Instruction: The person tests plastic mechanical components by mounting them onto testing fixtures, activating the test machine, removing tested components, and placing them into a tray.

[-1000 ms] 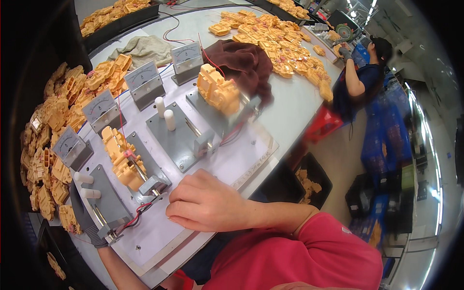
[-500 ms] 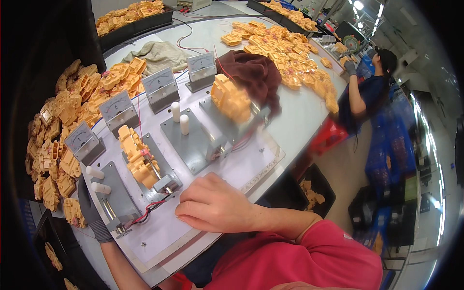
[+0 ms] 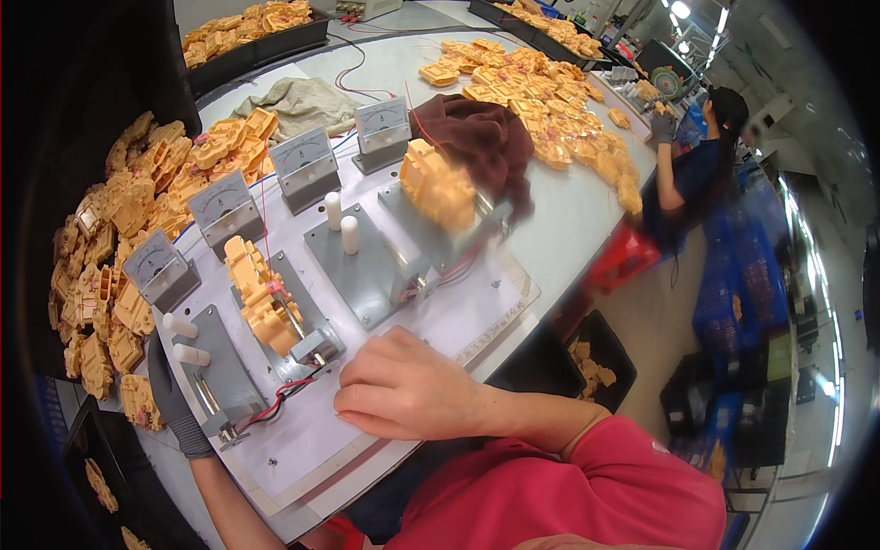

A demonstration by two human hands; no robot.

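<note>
From here I follow the pale floor (image 3: 667, 302) running alongside the white worktable (image 3: 573, 225); blue crates (image 3: 722, 312) stand stacked across from it, something red (image 3: 625, 257) sits by its edge, and a round lamp (image 3: 679, 10) glows high beyond its far end.

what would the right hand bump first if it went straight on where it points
The right hand would likely meet the red and black wires beside the metal block; depth is unclear.
</note>
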